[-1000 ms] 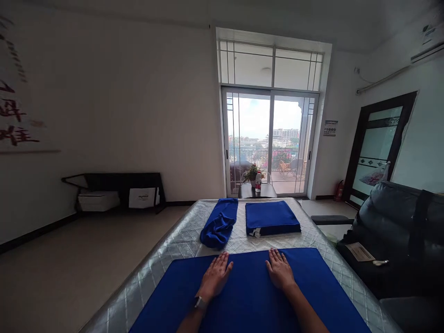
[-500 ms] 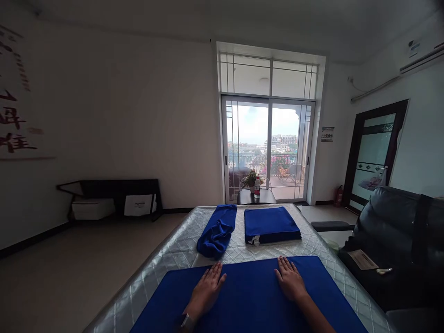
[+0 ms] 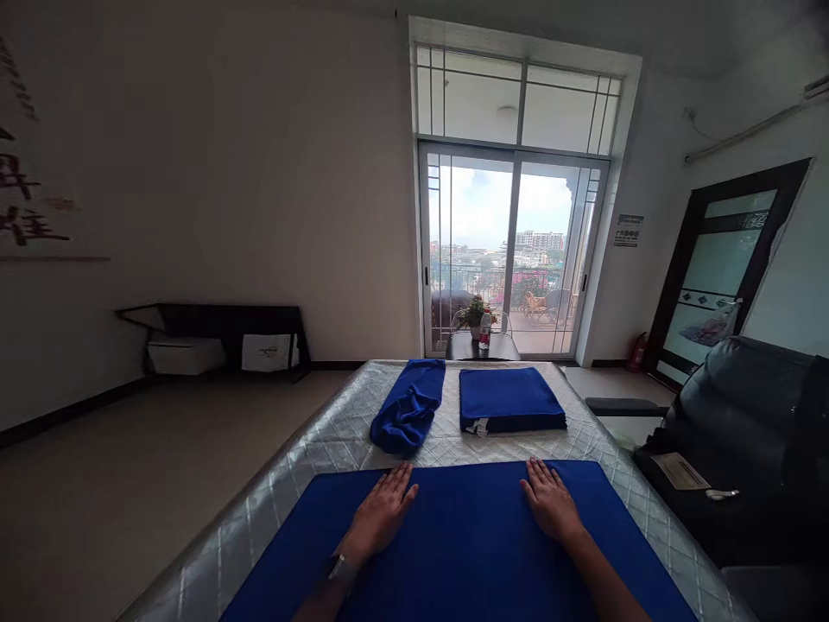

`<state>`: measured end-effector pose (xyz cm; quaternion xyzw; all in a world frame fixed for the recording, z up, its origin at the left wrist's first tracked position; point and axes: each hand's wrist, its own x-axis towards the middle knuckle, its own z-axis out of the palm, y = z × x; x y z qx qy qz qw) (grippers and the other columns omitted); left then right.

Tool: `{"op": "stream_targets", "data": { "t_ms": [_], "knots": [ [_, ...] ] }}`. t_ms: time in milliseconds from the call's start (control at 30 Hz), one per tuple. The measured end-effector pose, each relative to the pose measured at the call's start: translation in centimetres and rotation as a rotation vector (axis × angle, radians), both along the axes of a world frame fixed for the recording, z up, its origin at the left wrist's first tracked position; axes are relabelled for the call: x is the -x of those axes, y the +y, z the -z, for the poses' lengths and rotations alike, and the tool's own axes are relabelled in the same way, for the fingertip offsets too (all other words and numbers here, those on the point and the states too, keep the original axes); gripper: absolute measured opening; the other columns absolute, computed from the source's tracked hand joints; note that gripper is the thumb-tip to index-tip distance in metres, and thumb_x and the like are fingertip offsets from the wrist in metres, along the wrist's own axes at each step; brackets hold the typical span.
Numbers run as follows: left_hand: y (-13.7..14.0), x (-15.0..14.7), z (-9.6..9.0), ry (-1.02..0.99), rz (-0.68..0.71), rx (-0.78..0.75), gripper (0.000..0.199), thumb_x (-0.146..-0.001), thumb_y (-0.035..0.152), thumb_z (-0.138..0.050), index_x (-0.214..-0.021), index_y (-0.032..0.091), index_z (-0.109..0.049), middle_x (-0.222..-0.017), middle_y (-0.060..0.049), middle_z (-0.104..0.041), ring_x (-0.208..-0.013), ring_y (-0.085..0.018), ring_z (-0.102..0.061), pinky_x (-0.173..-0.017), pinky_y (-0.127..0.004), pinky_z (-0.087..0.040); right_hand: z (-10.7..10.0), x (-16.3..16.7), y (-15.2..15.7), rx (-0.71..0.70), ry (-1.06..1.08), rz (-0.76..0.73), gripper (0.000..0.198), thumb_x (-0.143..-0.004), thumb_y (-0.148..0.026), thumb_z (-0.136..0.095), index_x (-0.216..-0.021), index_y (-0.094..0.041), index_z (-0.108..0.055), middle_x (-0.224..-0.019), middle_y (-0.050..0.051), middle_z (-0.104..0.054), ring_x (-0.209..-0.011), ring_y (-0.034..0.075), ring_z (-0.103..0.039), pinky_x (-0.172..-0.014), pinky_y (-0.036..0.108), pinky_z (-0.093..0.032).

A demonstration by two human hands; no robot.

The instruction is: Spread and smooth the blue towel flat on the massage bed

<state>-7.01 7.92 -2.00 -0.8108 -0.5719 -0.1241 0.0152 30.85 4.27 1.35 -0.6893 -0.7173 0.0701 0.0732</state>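
Blue cloth (image 3: 466,544) lies spread flat across the near part of the table (image 3: 324,458), its near edge out of view below me. The table wears a silvery, diamond-patterned cover (image 3: 641,505). Beyond the spread cloth, towards the right, sits a neat stack of folded blue cloths (image 3: 511,397); left of it is a rumpled blue cloth (image 3: 414,406), bunched at its near end. My left hand (image 3: 382,508) and right hand (image 3: 550,501) rest palms down, well apart, gripping nothing, fingertips at the far edge. A dark wristband (image 3: 336,566) circles my left wrist. If my palms drag unevenly, the fabric could ruck or skew; the shiny cover may let it slide. Pushing forward could nudge the rumpled cloth just beyond my left fingertips.
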Motion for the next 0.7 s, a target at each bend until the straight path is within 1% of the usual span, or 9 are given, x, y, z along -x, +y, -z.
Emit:
{"op": "stream_targets", "data": {
  "t_ms": [167,267,333,433,567,700],
  "knots": [
    [-0.1,0.4,-0.3,-0.003,0.025,-0.001,0.055,-0.102,0.043,-0.027,-0.152,0.020,-0.033,-0.155,-0.009,-0.039,-0.144,-0.023,-0.034,-0.119,-0.046,-0.030,0.1,-0.5,0.1,0.011,-0.006,0.009,0.069,-0.098,-0.051,-0.011,-0.156,-0.015,-0.021,-0.162,0.001,-0.019,-0.150,0.016,-0.009,-0.122,0.035,-0.005],
    [-0.4,0.4,-0.7,0.016,0.029,-0.008,0.056,-0.102,0.043,-0.025,-0.151,0.016,-0.034,-0.154,-0.010,-0.041,-0.144,-0.023,-0.034,-0.118,-0.045,-0.030,0.2,-0.5,0.1,0.000,-0.006,0.002,0.068,-0.098,-0.051,-0.011,-0.156,-0.016,-0.021,-0.162,0.001,-0.019,-0.150,0.016,-0.009,-0.122,0.035,-0.005],
    [-0.5,0.6,-0.9,0.032,0.016,-0.003,0.057,-0.102,0.042,-0.025,-0.150,0.013,-0.035,-0.154,-0.011,-0.041,-0.144,-0.023,-0.034,-0.119,-0.044,-0.029,0.4,-0.6,0.2,-0.002,-0.011,0.000,0.068,-0.098,-0.050,-0.012,-0.156,-0.016,-0.021,-0.162,0.001,-0.019,-0.150,0.016,-0.009,-0.122,0.035,-0.006],
    [-0.5,1.0,-1.1,0.038,-0.016,0.010,0.057,-0.102,0.042,-0.026,-0.150,0.013,-0.035,-0.154,-0.012,-0.041,-0.144,-0.023,-0.034,-0.118,-0.044,-0.030,0.5,-0.8,0.3,-0.003,-0.020,0.006,0.069,-0.098,-0.051,-0.012,-0.156,-0.015,-0.021,-0.162,0.001,-0.019,-0.150,0.016,-0.010,-0.122,0.035,-0.005],
    [-0.5,1.5,-1.1,0.047,-0.040,0.031,0.058,-0.102,0.042,-0.024,-0.150,0.011,-0.035,-0.154,-0.013,-0.040,-0.145,-0.023,-0.032,-0.119,-0.044,-0.029,0.8,-1.2,0.4,-0.009,-0.040,0.014,0.069,-0.098,-0.051,-0.012,-0.155,-0.014,-0.022,-0.162,0.001,-0.019,-0.150,0.016,-0.012,-0.122,0.035,-0.005],
    [-0.2,1.6,-0.7,0.038,-0.036,0.022,0.059,-0.102,0.043,-0.024,-0.150,0.011,-0.035,-0.154,-0.013,-0.040,-0.145,-0.025,-0.032,-0.118,-0.046,-0.030,1.0,-1.7,0.5,-0.016,-0.054,0.018,0.068,-0.098,-0.051,-0.012,-0.155,-0.015,-0.022,-0.162,0.000,-0.019,-0.150,0.016,-0.012,-0.122,0.036,-0.006]
  ]
}}
